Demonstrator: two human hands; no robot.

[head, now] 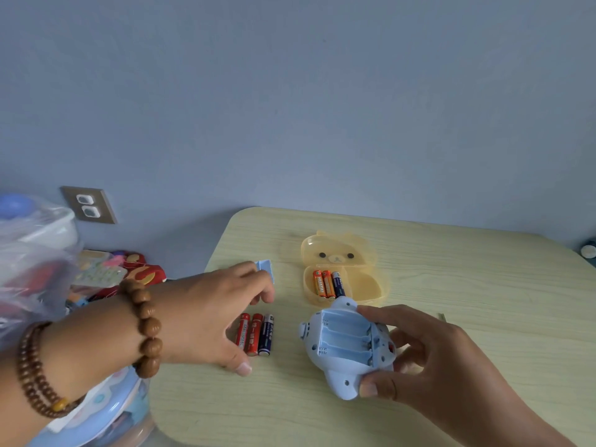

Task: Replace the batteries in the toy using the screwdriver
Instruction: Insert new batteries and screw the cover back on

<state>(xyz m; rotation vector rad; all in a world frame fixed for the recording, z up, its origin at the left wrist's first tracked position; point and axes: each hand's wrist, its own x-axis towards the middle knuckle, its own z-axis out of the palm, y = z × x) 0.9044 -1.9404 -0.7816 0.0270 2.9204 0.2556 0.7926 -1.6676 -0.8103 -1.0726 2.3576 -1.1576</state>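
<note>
**A:** From the head view, where is the toy?

**B:** The blue toy (345,350) lies underside up on the pale wood-grain surface (467,285), towards its near edge. Its battery compartment (346,337) is uncovered and the slots are empty.

**A:** Who has hold of it?

**B:** The right hand (429,359) grips it, thumb on the near end and forefinger on the far end.

**A:** And the other?

**B:** The left hand (209,314) reaches over the surface with a small blue battery cover (267,269) held at its curled fingertips. The thumb is spread away toward the near side. Wooden bead bracelets (145,327) circle that wrist.

**A:** Batteries?

**B:** Three loose batteries (256,333), two red and one dark blue, lie side by side on the surface between the hands. Three boxed batteries (329,283), two orange and one dark blue, sit in the left compartment of an open yellow bear-shaped case (367,285) just beyond the toy.

**A:** Anything off the surface?

**B:** A wall outlet (88,204), and a clear plastic bag (32,253) at far left.
</note>
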